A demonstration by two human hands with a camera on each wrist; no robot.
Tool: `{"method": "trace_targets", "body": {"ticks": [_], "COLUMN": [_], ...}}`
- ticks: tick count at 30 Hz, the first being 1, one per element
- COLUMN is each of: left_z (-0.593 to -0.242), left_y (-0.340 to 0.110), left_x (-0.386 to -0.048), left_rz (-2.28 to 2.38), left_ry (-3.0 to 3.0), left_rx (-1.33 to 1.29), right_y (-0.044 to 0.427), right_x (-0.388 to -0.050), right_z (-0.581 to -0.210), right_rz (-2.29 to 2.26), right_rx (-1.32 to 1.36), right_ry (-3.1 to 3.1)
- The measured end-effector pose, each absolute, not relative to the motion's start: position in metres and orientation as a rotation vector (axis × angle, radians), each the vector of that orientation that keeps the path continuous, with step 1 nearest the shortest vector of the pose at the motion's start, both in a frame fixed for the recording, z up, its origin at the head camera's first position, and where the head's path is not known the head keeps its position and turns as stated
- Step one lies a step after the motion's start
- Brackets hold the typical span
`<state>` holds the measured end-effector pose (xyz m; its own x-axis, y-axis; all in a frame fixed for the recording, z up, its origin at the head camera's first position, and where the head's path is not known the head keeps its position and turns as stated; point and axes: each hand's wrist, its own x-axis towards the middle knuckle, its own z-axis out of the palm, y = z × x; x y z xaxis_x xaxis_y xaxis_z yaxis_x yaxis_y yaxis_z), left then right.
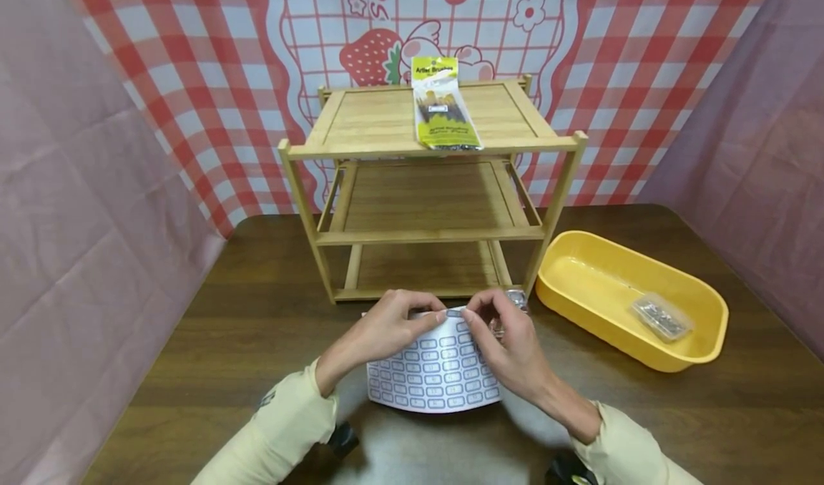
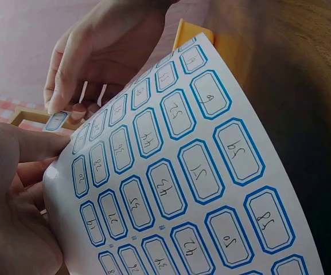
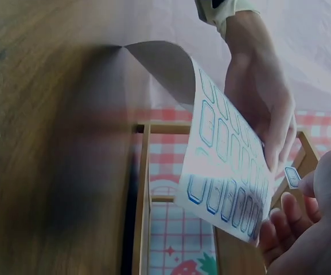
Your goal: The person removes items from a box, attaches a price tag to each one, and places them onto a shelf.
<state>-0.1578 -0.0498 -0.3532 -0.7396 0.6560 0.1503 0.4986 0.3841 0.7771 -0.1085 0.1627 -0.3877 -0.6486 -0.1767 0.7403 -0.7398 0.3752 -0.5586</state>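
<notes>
I see left hand (image 1: 394,327) gripping label sheet (image 1: 433,379) by far edge; right hand (image 1: 515,343) pinches one small blue-bordered label (image 3: 292,177).

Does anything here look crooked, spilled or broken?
Nothing looks spilled or broken. The brush packet lies slightly slanted on the top shelf, out of line with its edges. The label sheet bows, but it's held up; one label is off it, in the right grip.
</notes>
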Motion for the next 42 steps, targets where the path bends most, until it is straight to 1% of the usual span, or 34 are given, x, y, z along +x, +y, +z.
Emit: {"method": "trace_targets", "body": {"ticks": [6, 11, 19, 25, 31, 42], "left_z": [-0.352, -0.354, -0.358, -0.362, -0.366, -0.375], "left_y": [-0.052, -0.054, -0.057, -0.059, -0.063, -0.097], "left_x": [-0.158, -0.159, -0.162, -0.164, -0.165, -0.173], "left_rz": [1.286, 1.279, 1.267, 1.271, 1.251, 1.158], "left_ry": [2.474, 2.489, 2.54, 2.575, 2.599, 2.644], "left_rx": [1.058, 1.067, 1.047, 1.049, 1.013, 0.882], "right_y": [0.171, 0.177, 0.186, 0.188, 0.188, 0.192], "right_x": [-0.111, -0.111, -0.11, -0.11, -0.109, -0.107], "right_z": [-0.384, -0.382, -0.379, -0.381, -0.382, -0.385], "right_rz": [1.322, 1.56, 1.761, 1.722, 1.69, 1.537], "right_rx": [0.7, 0.635, 0.66, 0.738, 0.69, 0.655], "right_ry": [-2.115, -2.19, -2.235, -2.253, -2.258, -2.323]}}
